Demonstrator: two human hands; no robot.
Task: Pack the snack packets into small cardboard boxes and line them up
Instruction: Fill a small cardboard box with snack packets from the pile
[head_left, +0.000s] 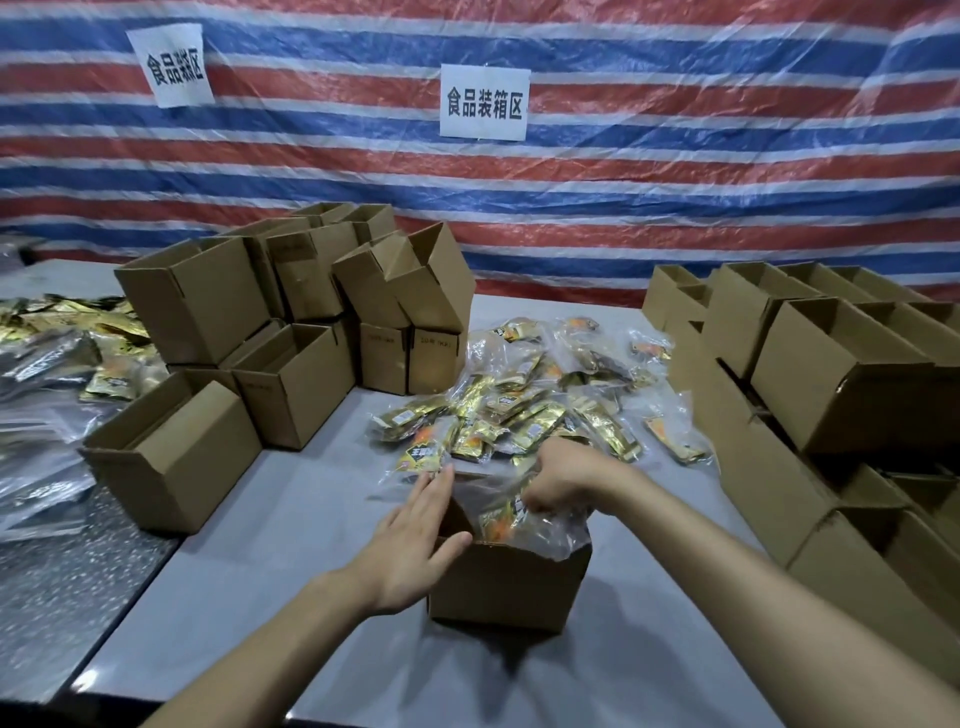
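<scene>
A small open cardboard box (506, 584) stands on the grey table (291, 519) in front of me, with snack packets (524, 525) in clear plastic sticking out of its top. My left hand (415, 540) lies flat with straight fingers against the box's left rim. My right hand (563, 475) reaches over the box from the right, its fingers curled down on the packets inside. Behind the box lies a loose pile of gold and orange snack packets (530, 410).
Stacked open cardboard boxes (291, 322) stand at the back left. More open boxes (831, 374) line the right side. Further gold packets and plastic bags (57, 364) cover the far left. A striped tarpaulin with paper signs (484, 101) hangs behind.
</scene>
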